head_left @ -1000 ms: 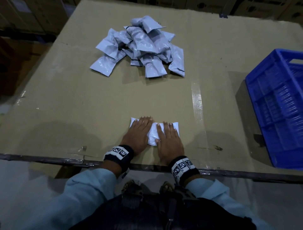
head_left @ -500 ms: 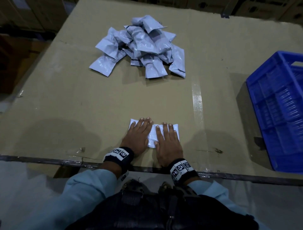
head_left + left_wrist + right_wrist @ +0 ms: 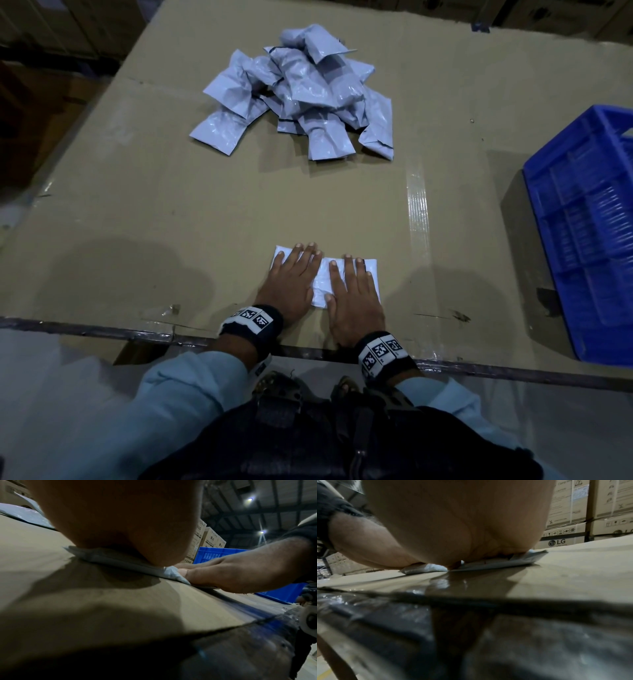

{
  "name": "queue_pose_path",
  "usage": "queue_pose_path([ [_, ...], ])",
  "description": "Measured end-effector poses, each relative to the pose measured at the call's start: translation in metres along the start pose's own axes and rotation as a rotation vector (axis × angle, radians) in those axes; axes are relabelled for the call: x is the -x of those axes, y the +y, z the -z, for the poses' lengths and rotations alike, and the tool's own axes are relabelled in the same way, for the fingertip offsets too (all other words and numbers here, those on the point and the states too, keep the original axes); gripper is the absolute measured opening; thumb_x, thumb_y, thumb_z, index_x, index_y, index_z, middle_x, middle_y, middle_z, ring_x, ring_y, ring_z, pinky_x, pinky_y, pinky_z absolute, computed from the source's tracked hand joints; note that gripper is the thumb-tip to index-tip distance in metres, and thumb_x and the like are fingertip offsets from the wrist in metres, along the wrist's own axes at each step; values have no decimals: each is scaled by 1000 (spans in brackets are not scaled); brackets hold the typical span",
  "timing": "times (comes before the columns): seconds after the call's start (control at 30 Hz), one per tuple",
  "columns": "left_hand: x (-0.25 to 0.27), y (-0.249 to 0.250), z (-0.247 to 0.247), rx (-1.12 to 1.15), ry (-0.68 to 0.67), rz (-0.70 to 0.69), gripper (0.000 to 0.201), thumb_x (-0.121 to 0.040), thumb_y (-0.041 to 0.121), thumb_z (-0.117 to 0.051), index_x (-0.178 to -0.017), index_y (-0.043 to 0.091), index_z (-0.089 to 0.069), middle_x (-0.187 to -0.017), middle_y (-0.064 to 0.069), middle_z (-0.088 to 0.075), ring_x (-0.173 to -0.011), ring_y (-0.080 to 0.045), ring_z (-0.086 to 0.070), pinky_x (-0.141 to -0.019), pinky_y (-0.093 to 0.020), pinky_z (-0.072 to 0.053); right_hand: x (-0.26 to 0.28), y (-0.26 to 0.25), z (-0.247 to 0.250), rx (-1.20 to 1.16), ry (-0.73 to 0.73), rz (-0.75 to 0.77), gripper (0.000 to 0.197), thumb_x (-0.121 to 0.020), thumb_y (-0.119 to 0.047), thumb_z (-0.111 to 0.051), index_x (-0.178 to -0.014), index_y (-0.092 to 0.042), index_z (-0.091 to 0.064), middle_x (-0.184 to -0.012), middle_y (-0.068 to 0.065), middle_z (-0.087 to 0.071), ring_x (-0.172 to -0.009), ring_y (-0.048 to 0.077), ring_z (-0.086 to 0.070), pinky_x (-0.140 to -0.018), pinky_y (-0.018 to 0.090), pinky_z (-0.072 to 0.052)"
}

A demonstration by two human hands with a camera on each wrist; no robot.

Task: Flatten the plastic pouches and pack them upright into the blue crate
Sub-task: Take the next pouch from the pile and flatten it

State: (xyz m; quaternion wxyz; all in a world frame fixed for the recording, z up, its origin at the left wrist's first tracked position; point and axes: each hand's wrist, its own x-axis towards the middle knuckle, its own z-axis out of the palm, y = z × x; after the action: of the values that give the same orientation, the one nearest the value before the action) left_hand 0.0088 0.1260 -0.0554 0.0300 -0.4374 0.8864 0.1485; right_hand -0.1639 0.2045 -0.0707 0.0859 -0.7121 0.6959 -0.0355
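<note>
One white plastic pouch (image 3: pixel 322 284) lies flat on the cardboard-covered table (image 3: pixel 171 219) near its front edge. My left hand (image 3: pixel 291 277) presses down on its left half with straight fingers. My right hand (image 3: pixel 352 291) lies flat on its right half. The left wrist view shows the pouch (image 3: pixel 120 561) squashed under my palm, with the right hand (image 3: pixel 231 573) beside it. In the right wrist view the pouch (image 3: pixel 505 561) sits thin under the palm. A heap of several puffy grey pouches (image 3: pixel 301 92) lies at the far middle. The blue crate (image 3: pixel 589 219) stands at the right edge.
Clear tape (image 3: pixel 418 212) runs across the cardboard right of the hands. The table's dark front rim (image 3: pixel 102 330) is close to my wrists. Stacked cardboard boxes (image 3: pixel 570 513) stand behind the table.
Both hands stay pressed flat on the pouch. The right hand has slid slightly toward me and to the right.
</note>
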Motion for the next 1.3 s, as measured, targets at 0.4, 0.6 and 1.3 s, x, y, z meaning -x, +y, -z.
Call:
queue_pose_path([
  [0.4,0,1,-1,-13,13,24,77,-83,29,-21,-157,14,-37,-166,-9,-29,-152,-30,-30,-119,-60,-22,0,0,-2,-18,14,-6,67,-103,-39,-27,-164,-17,-10,-170,17,-5,-156,35,-5,-126,51,-13],
  [0.6,-1,0,0,-38,-17,38,78,-83,31,-21,-158,15,-34,-167,-9,-24,-153,-29,-25,-120,-59,-20,0,-1,0,-39,34,-1,66,-103,-39,-25,-163,-16,-15,-169,19,-11,-156,36,-10,-125,52,-17],
  [1.3,17,-3,-11,58,15,34,78,-87,26,-11,-163,14,-14,-171,-3,-8,-157,-25,-9,-127,-44,-11,4,-17,4,-77,2,18,82,-81,-30,-19,-163,-18,-20,-168,21,-12,-156,38,-5,-126,51,-5],
])
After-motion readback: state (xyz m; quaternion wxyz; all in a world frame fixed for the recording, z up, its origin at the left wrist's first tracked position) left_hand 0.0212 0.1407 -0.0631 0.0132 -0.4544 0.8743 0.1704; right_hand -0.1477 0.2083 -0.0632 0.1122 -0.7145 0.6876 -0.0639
